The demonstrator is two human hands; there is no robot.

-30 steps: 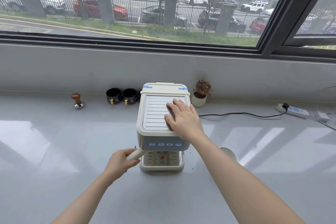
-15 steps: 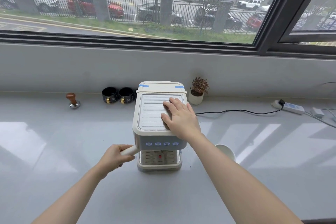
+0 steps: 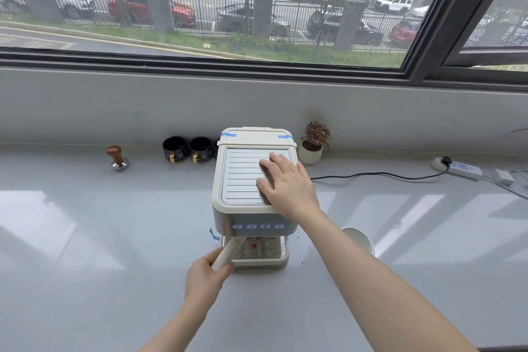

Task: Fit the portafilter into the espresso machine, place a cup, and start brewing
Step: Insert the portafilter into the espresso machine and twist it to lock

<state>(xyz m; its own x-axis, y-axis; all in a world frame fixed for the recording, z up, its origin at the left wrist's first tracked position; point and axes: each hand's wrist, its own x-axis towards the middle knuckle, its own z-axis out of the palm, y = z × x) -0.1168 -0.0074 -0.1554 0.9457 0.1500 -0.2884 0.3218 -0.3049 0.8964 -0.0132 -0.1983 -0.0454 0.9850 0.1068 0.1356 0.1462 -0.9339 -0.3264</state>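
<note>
left hand fingers closed round cream portafilter handle; right hand flat, empty, on cream espresso machine; white paper cup partly hidden behind right forearm, centre right.

Place: a coffee corner on a wide window ledge, in a home or an office; which one cannot be told.
Surface: glossy grey counter under a dark-framed window.
Outside: fenced car park, trees, road.
Coffee gear: espresso machine, tamper, two black mugs.
Extras: potted plant, power strip.
</note>
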